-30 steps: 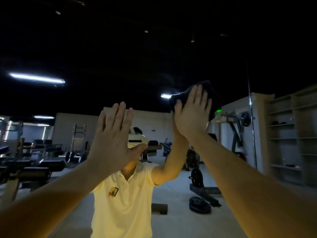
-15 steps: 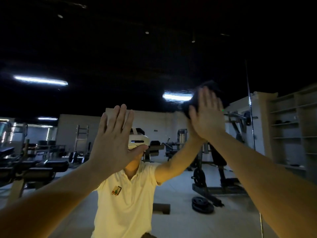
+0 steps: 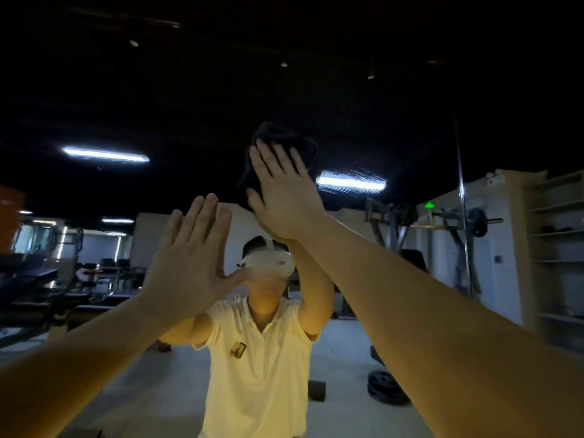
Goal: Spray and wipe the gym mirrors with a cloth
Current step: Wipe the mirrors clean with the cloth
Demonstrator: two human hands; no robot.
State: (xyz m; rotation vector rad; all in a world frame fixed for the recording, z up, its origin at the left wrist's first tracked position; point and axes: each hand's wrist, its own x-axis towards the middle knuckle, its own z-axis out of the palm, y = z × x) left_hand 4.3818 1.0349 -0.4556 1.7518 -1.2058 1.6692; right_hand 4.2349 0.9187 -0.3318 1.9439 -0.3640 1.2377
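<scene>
The gym mirror (image 3: 395, 128) fills the whole view in front of me. My right hand (image 3: 284, 194) presses a dark cloth (image 3: 284, 137) flat against the glass with straight fingers, up above head height. My left hand (image 3: 192, 263) lies flat on the mirror lower and to the left, fingers spread, holding nothing. My reflection in a pale yellow shirt (image 3: 259, 368) and white headset stands behind both hands. No spray bottle is visible.
A vertical seam (image 3: 461, 191) splits the mirror panels on the right. Reflected in the glass are benches (image 3: 34, 279) at left, a weight rack with barbell (image 3: 442, 222), plates on the floor (image 3: 385, 387) and shelves (image 3: 556, 235) at right.
My right hand slid the cloth first right, then left and upward across the glass. My left hand stayed flat on the mirror. The view tilted up slightly.
</scene>
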